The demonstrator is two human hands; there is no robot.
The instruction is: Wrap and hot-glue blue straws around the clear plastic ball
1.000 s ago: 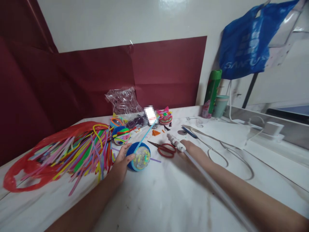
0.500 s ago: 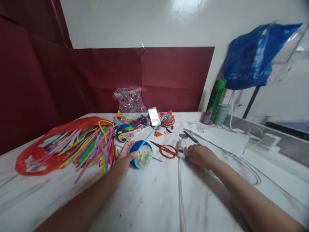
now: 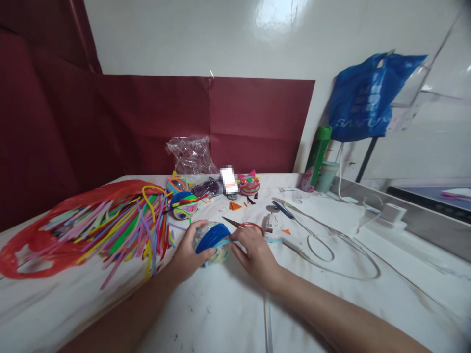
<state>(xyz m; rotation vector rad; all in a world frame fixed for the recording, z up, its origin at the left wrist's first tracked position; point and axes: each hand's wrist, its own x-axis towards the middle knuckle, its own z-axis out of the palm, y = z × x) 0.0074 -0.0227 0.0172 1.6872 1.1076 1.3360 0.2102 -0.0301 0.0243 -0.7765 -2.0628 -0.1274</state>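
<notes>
A clear ball (image 3: 222,256) with small coloured bits inside has a band of blue pipe cleaners (image 3: 212,237) wrapped round it. My left hand (image 3: 189,252) grips the ball from its left side, thumb in front. At the ball's right edge, the fingers of my right hand (image 3: 253,250) are closed on a light-blue pipe cleaner (image 3: 273,240), which runs from the band out past the hand to the right. Behind that hand lie orange-handled scissors (image 3: 235,223), their handles partly covered. Close by stands a small white box (image 3: 270,223).
Many pipe cleaners (image 3: 121,225) lie on a red plastic bag (image 3: 55,262) at left. Decorated balls (image 3: 184,205) and a pink eared one (image 3: 250,184) sit behind. A grey cable (image 3: 346,267) loops at right, near a blue-handled tool (image 3: 282,210) and a green can (image 3: 318,152).
My right hand has moved left from beside the white box to the ball and closed on the light-blue pipe cleaner. The ball has turned, so the pipe cleaner now points right instead of up.
</notes>
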